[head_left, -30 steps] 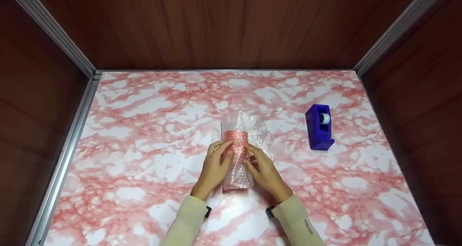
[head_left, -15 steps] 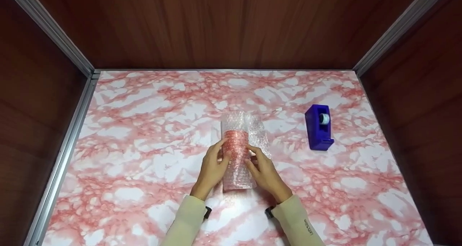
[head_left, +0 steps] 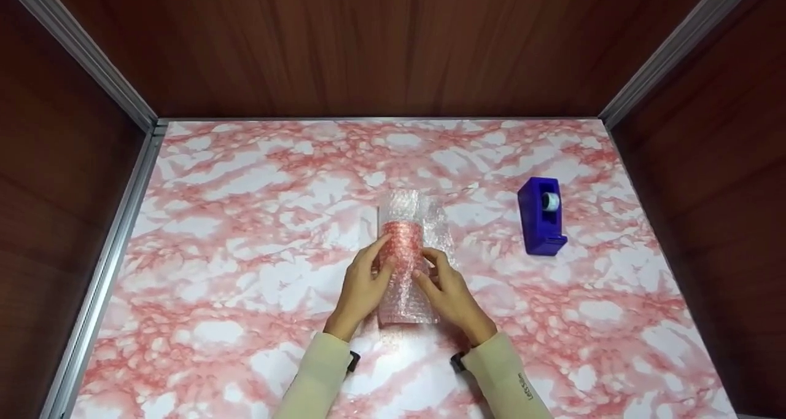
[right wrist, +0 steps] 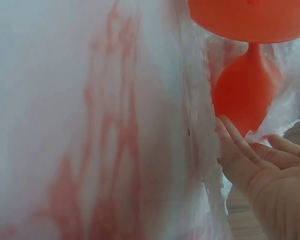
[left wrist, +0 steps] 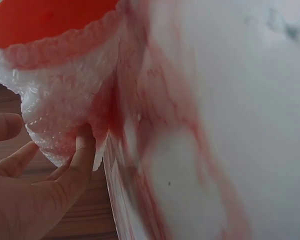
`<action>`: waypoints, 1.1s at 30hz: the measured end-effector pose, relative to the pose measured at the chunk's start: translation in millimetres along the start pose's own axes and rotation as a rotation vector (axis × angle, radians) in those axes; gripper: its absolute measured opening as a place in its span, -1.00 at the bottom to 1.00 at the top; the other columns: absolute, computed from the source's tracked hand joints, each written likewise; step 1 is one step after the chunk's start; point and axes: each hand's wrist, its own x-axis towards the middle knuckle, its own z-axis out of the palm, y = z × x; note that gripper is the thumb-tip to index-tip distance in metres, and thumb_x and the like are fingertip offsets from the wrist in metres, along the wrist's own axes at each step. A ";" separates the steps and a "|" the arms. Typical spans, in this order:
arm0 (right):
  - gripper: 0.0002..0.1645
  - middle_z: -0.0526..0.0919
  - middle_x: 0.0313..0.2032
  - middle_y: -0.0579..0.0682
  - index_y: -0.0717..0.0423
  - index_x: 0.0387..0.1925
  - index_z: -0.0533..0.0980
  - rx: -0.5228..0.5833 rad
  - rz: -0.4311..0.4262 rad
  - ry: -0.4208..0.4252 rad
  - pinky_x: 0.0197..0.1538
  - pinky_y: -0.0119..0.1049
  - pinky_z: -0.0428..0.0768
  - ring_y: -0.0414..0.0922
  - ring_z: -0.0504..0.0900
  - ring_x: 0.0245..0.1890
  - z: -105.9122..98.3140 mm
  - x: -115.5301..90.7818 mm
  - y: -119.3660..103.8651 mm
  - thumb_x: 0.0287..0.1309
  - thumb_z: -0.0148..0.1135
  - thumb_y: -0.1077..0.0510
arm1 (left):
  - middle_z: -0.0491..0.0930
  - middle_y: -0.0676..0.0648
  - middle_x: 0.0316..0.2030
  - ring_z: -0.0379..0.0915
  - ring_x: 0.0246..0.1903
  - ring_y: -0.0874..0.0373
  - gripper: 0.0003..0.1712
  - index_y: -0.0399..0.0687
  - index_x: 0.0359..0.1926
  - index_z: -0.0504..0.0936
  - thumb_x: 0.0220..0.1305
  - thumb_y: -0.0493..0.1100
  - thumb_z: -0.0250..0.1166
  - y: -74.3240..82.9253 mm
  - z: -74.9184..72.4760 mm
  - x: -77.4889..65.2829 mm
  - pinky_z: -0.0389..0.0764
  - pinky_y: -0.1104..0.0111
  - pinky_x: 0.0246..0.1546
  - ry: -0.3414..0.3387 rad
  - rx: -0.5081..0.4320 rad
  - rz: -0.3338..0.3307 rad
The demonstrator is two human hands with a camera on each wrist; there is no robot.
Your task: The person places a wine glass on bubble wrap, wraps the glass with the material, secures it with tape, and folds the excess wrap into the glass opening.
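A red-orange goblet (head_left: 402, 241) lies on the table, rolled in clear bubble wrap (head_left: 403, 204). In the right wrist view its round foot, thin stem and bowl (right wrist: 247, 92) show inside the loose wrap. My left hand (head_left: 361, 287) holds the bundle from the left, thumb and fingers against the wrap. From the other side my right hand (head_left: 453, 289) holds it, thumb on top and fingers bent along the edge. The goblet's foot (left wrist: 50, 22) faces the left wrist camera, with wrap (left wrist: 65, 95) around the part beyond. Some fingertips are hidden by the wrap.
A blue tape dispenser (head_left: 543, 216) with a roll of tape (head_left: 551, 202) stands to the right on the red-and-white marbled table (head_left: 258, 222). A loose flap of wrap spreads right of the bundle. Brown wood-look walls (head_left: 381, 44) enclose the back and sides.
The loose flap of wrap at the right has become narrower. Both hands stay at the bundle, with small finger shifts. The tape dispenser has not moved.
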 end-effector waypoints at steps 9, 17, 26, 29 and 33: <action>-0.45 0.41 0.32 0.26 0.11 0.35 0.23 0.018 0.031 -0.026 -0.04 -0.10 0.63 -0.04 0.67 -0.09 -1.7 0.6 -3.0 0.50 0.07 -0.01 | 0.48 -0.20 0.19 0.53 -0.08 0.07 -0.51 0.01 0.41 0.43 0.52 -0.11 0.14 -0.6 -0.8 1.4 0.59 0.21 -0.07 0.009 0.021 0.030; -0.52 0.43 0.30 0.26 0.14 0.32 0.23 0.097 0.056 -0.046 -0.08 -0.15 0.65 -0.02 0.68 -0.07 -4.8 -0.3 -2.9 0.51 0.05 0.09 | 0.50 -0.12 0.10 0.50 -0.10 0.12 -0.53 0.04 0.37 0.49 0.50 -0.18 0.14 1.7 -3.1 5.0 0.58 0.22 -0.06 -0.007 0.055 0.065; -0.50 0.41 0.32 0.19 0.12 0.35 0.17 0.190 0.110 -0.069 -0.02 -0.15 0.64 0.05 0.57 0.15 -4.6 0.8 -2.2 0.53 0.00 0.07 | 0.49 -0.14 0.13 0.53 -0.16 0.12 -0.52 -0.05 0.38 0.41 0.49 -0.18 0.14 3.6 -0.9 1.6 0.58 0.21 -0.13 0.011 0.050 0.039; -0.50 0.43 0.31 0.18 0.13 0.34 0.19 0.197 0.115 -0.068 0.09 -0.10 0.58 0.06 0.48 0.26 -4.6 1.0 -1.4 0.53 0.00 0.04 | 0.48 -0.16 0.15 0.55 -0.12 0.10 -0.54 -0.10 0.35 0.43 0.49 -0.19 0.15 3.5 -0.3 0.7 0.60 0.22 -0.10 0.016 0.028 0.044; -0.49 0.41 0.32 0.21 0.14 0.34 0.19 0.182 0.109 -0.078 0.15 -0.04 0.54 0.06 0.42 0.31 -5.2 0.9 0.9 0.54 -0.02 0.00 | 0.44 -0.15 0.22 0.50 -0.04 0.08 -0.54 -0.10 0.35 0.46 0.49 -0.17 0.16 2.9 0.7 0.1 0.60 0.27 -0.06 0.010 0.022 0.048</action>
